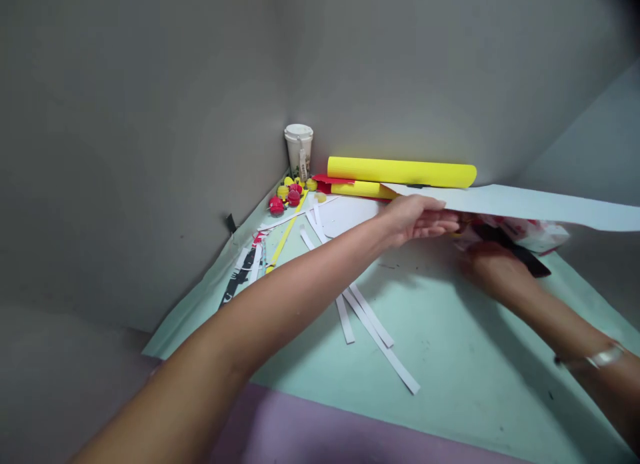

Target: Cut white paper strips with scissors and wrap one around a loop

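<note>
Over the bench (450, 377), our left hand (414, 222) grips paper (545, 207); beneath, our right hand (493, 267), hold unclear, seemingly searches, next needing clearance.

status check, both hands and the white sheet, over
Left hand holding up white sheet. Right hand beneath it, blurred, grip unclear. Sheet partly hiding plastic bag.
</note>
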`<state>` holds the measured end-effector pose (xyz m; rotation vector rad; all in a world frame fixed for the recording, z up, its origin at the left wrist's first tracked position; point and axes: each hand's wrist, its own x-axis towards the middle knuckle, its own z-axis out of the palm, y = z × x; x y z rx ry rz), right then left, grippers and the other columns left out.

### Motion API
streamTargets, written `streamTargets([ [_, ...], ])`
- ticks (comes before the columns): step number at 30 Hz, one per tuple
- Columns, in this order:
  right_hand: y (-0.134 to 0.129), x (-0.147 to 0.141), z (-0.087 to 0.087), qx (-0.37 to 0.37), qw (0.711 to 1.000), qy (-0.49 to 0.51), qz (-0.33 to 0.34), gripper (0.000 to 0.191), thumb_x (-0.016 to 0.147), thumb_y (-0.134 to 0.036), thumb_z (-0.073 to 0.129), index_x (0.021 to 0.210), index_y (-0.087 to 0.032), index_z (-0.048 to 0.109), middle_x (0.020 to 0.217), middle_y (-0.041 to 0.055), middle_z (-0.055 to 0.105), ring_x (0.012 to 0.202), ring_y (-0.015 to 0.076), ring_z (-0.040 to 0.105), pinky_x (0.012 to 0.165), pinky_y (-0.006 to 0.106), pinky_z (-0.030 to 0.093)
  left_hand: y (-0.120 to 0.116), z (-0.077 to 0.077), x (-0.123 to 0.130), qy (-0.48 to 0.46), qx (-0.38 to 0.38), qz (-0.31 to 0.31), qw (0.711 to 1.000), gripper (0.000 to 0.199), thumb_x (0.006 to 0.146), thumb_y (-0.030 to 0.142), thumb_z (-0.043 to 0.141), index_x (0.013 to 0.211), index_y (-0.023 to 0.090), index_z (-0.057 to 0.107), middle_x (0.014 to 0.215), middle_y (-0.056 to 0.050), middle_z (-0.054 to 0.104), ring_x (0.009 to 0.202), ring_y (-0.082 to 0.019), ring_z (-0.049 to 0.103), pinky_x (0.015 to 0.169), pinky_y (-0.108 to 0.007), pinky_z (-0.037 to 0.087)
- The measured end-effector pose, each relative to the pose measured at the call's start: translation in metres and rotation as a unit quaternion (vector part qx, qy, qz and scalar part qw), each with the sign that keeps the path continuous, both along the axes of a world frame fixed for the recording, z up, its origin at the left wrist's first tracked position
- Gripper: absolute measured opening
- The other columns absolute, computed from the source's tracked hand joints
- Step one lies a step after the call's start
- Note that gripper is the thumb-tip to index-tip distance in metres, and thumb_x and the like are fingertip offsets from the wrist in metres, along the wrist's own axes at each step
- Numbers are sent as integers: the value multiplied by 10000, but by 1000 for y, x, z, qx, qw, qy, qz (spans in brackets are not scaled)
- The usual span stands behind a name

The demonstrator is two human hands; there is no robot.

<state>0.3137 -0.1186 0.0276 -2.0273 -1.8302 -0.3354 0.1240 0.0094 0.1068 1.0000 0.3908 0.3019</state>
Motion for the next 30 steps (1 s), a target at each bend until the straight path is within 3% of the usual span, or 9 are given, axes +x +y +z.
streamTargets([
  [3,-48,-48,11,-63,997,-26,41,168,768,-287,599,682,-184,701,761,134,702,755,293,652,724,414,483,-14,-25,-3,67,31,-25,997,138,839,225,582,741,134,618,647,-36,643,552,-91,598,520,-171,483],
  [5,-78,-81,26,-105,994,-5,19,236,833,-364,554,795,-209,729,876,115,730,801,294,672,727,417,513,-25,-41,-6,124,22,-48,991,268,879,288,541,663,135,581,576,-25,594,481,-71,532,456,-158,413],
  [9,-106,-113,53,-161,958,237,30,258,837,-490,585,847,-300,760,1017,56,739,917,284,685,768,367,547,-40,-57,-28,204,8,-118,972,433,876,480,514,621,138,588,504,3,504,367,-37,291,364,-181,195],
  [12,-99,-109,53,-109,884,454,12,263,805,-511,628,802,-286,764,1028,72,734,990,313,652,846,406,515,-42,-50,-60,155,58,-67,984,381,834,492,571,709,141,650,554,-4,540,417,-56,355,406,-204,216],
  [15,-77,-108,40,-62,775,628,34,244,812,-474,635,796,-263,756,951,79,734,992,283,627,880,399,480,-45,-40,-100,106,128,-22,986,370,823,491,579,855,141,695,774,-59,658,592,-91,518,520,-207,337],
  [19,-41,-129,21,-47,659,747,68,170,816,-389,655,771,-252,744,865,45,726,888,202,625,775,304,487,-55,-43,-140,83,123,17,989,398,826,497,576,969,150,710,940,-89,680,651,-91,523,568,-214,345],
  [21,-28,-143,12,-48,612,785,83,155,817,-374,661,784,-242,736,862,33,725,839,168,624,733,267,479,-59,-51,-152,70,84,54,993,353,818,456,610,938,140,709,873,-77,664,619,-77,497,538,-198,324],
  [24,-17,-160,-4,-64,579,807,96,162,803,-363,687,863,-218,725,884,40,723,835,159,622,717,258,468,-60,-67,-162,38,24,104,994,296,821,405,632,876,122,699,776,-43,609,564,-48,445,491,-170,301],
  [30,-15,-174,-27,-54,585,806,64,275,752,-344,744,987,-210,699,822,45,713,739,154,596,578,247,417,-53,-89,-172,5,-78,185,980,196,805,293,669,854,106,703,751,-35,593,609,-46,512,565,-134,412],
])
